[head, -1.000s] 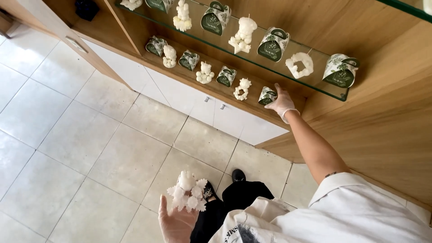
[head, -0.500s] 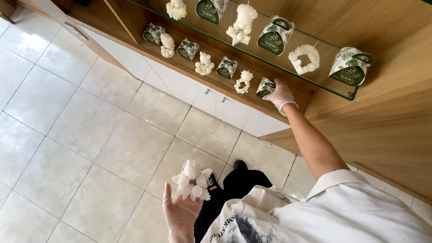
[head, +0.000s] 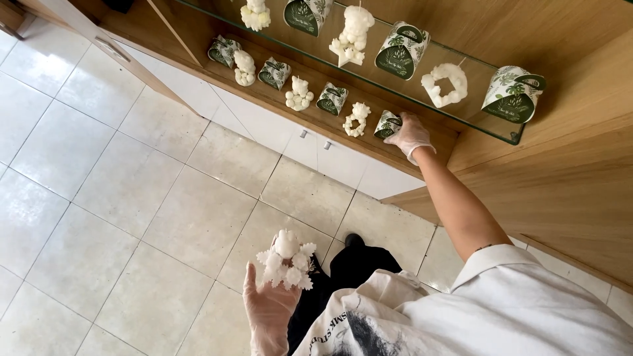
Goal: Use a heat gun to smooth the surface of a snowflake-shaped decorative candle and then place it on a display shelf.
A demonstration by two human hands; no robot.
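My left hand (head: 269,308), in a thin clear glove, is raised at the bottom of the view and holds a white figurine-shaped candle (head: 287,260) by its base. My right hand (head: 410,136), also gloved, reaches out to the lower wooden shelf (head: 283,104) and rests on a small green leaf-patterned box (head: 388,123) at the right end of the row. Just left of that box stands a white candle figure (head: 358,118).
The lower shelf carries alternating white candle figures and green leaf-patterned boxes (head: 332,98). A glass shelf (head: 461,109) above holds larger candles (head: 446,84) and boxes (head: 515,94). White cabinet doors (head: 330,161) sit below; beige floor tiles (head: 132,217) spread to the left.
The view has shifted slightly, so the shelves sit a little higher and to the left. My right hand stays at the rightmost box on the lower shelf. My left hand still holds the candle.
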